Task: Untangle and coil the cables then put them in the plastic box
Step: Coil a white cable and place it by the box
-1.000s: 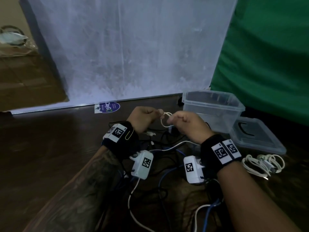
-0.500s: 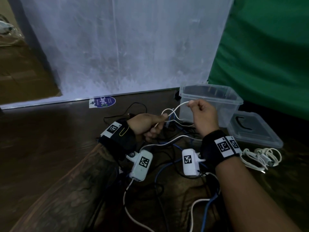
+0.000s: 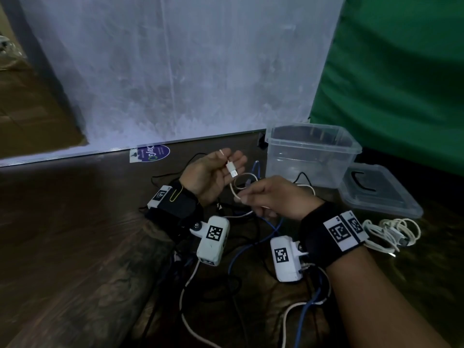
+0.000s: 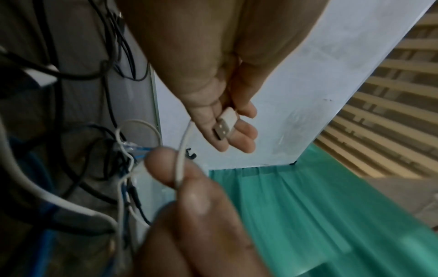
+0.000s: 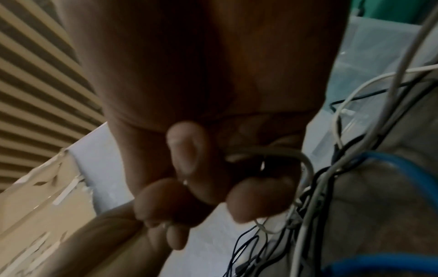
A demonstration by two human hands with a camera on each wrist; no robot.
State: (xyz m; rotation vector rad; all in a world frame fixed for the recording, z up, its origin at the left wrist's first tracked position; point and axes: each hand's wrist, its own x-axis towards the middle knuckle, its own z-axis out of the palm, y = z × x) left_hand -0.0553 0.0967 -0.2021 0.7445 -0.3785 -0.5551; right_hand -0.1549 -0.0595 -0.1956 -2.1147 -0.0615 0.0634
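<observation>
My left hand (image 3: 213,172) is turned palm up with straight fingers, just left of the clear plastic box (image 3: 313,149). A white USB plug (image 3: 231,169) lies across its fingers (image 4: 239,135). The thin white cable (image 3: 233,190) runs from the plug round the fingers to my right hand (image 3: 266,197), which pinches it between thumb and forefinger (image 4: 182,180). In the right wrist view my right hand (image 5: 208,178) curls round a loop of this cable. Below both hands blue, black and white cables (image 3: 251,234) lie tangled on the dark wooden floor.
The box stands open and looks empty; its lid (image 3: 376,197) lies flat to its right. A coiled white cable (image 3: 386,232) rests on the floor near my right wrist. A white sheet and a green cloth hang behind. A round sticker (image 3: 150,154) lies at the sheet's foot.
My left hand let go of its grip, turned palm up and opened, with the plug now on its fingers. My right hand dropped from near the box rim toward the left hand, still pinching the cable.
</observation>
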